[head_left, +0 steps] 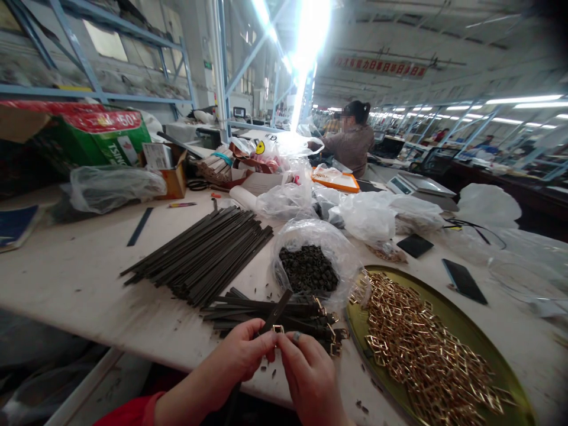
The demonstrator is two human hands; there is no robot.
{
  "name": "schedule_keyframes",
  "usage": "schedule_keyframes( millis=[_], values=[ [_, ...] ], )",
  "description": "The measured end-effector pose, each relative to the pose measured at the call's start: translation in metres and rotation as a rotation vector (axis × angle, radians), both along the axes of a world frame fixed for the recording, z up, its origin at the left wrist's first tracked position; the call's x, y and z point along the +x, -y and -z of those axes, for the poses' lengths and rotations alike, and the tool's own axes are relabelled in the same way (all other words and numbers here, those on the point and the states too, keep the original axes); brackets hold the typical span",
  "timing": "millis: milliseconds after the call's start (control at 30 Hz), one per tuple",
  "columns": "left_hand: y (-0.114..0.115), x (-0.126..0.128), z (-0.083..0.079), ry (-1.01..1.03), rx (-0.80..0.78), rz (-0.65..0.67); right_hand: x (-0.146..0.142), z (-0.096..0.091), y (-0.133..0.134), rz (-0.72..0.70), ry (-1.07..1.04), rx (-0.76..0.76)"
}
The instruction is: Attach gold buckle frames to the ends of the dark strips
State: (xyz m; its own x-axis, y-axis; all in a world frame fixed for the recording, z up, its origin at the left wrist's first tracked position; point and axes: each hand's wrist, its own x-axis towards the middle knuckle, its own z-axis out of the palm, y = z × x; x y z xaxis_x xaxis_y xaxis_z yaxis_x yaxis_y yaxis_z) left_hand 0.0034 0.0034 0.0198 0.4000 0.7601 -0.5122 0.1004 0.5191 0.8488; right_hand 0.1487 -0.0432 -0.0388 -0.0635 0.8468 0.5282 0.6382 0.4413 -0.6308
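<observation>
At the table's front edge, my left hand pinches a dark strap that slants up and away from me. My right hand, with a ring on one finger, is closed on a small gold buckle at the strap. The fingertips of both hands meet there, and they partly hide how strap and buckle join. Just beyond lie straps with gold buckles on their ends. A large stack of plain dark straps is farther left. Small black loops fill an open clear plastic bag.
On the right, a round golden tray holds a heap of gold buckles. Behind it lie a phone and a dark flat pad. Plastic bags, a scale and boxes line the back. Another person sits beyond.
</observation>
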Motion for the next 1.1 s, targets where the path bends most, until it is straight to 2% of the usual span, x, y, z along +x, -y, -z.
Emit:
schedule_keyframes(
  millis=[67,233,333,433,567,700,800,933,1100],
  values=[
    [-0.001,0.0,0.0,-0.008,0.011,0.006,-0.002,-0.001,0.001,-0.022,-0.143,-0.105],
    [-0.003,0.0,0.005,-0.117,0.102,0.083,-0.004,-0.011,-0.008,-0.009,-0.697,-0.56],
    [-0.003,0.001,0.009,-0.176,0.178,0.117,-0.004,-0.018,-0.017,-0.062,-0.898,-0.704],
    [-0.004,0.0,0.011,-0.218,0.24,0.125,-0.004,-0.022,-0.021,-0.105,-0.972,-0.76],
    [-0.005,0.001,0.012,-0.237,0.309,0.137,-0.002,-0.018,-0.021,-0.144,-0.928,-0.789],
    [-0.007,0.0,0.005,-0.201,0.234,0.152,0.003,-0.018,-0.023,-0.102,-0.944,-0.739],
    [-0.009,-0.004,-0.001,-0.158,0.212,0.165,0.007,-0.028,-0.024,-0.042,-1.1,-0.701],
    [-0.009,-0.013,-0.002,-0.261,0.398,0.236,0.009,-0.043,-0.022,0.001,-1.393,-0.751],
    [-0.005,-0.019,0.0,-0.36,0.514,0.299,0.009,-0.042,-0.017,-0.003,-1.614,-0.858]
  ],
)
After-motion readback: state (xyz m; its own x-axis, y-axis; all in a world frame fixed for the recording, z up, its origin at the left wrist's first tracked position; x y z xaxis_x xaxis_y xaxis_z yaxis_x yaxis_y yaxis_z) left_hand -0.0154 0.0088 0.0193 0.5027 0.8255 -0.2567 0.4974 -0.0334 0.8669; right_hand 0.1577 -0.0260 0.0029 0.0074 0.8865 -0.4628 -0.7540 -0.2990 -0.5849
